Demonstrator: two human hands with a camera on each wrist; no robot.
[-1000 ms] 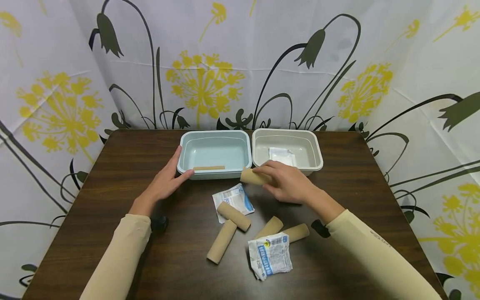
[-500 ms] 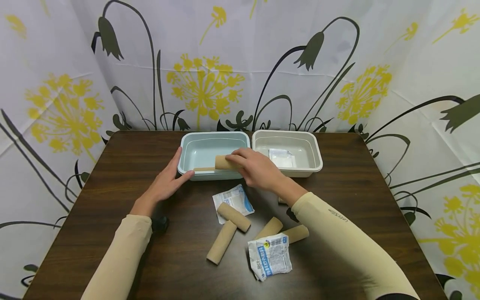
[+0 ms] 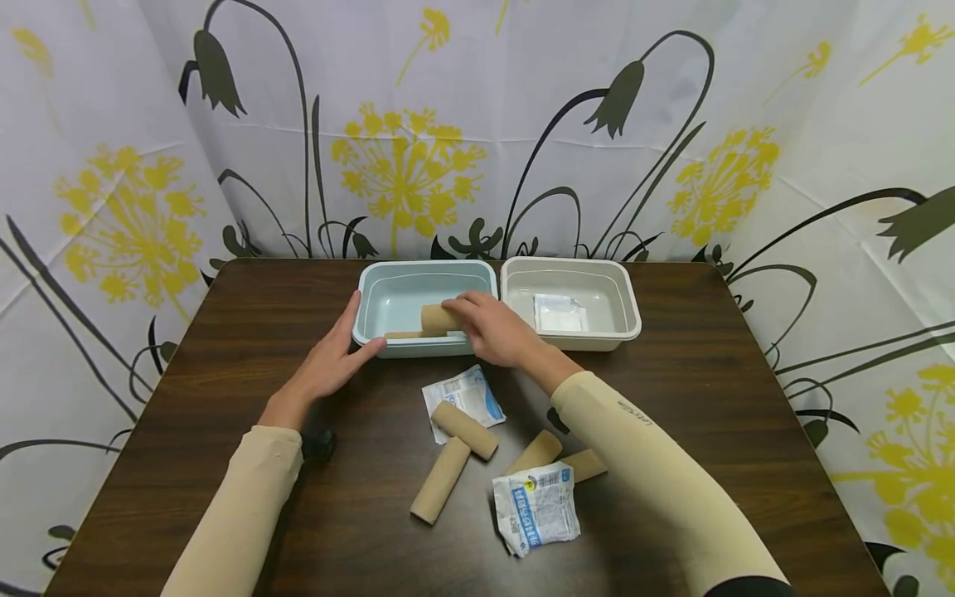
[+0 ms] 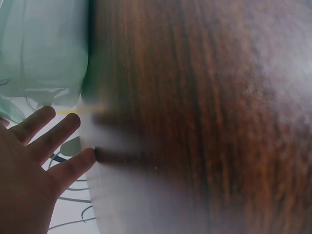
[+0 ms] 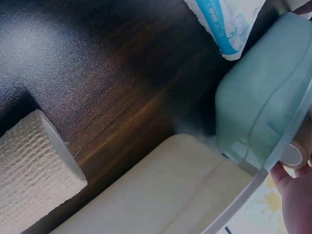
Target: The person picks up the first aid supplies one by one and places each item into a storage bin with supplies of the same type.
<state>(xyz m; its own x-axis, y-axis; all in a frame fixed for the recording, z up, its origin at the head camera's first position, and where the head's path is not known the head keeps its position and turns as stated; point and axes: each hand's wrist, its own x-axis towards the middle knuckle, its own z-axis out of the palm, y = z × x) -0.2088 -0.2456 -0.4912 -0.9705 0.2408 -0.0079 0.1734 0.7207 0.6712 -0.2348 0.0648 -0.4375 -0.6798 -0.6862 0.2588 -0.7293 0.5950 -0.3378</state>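
My right hand grips a beige bandage roll over the front of the light blue tub. Its round pale end also shows in the right wrist view, where fingers curl about the roll. Another roll lies inside that tub along the front wall, mostly hidden behind the rim. At the tub's left end my left hand rests with fingers straight, the thumb at the front left rim. Close up in the right wrist view, a roll on the table shows a crinkled weave and loose threads.
A cream tub stands right of the blue one, with a white packet in it. Nearer, several rolls lie scattered on the dark wooden table, along with a blue-and-white packet and a crumpled one.
My right hand has carried the bandage roll leftwards from in front of the cream tub into the blue tub's mouth, then slightly lower. The left hand has stayed at the blue tub.
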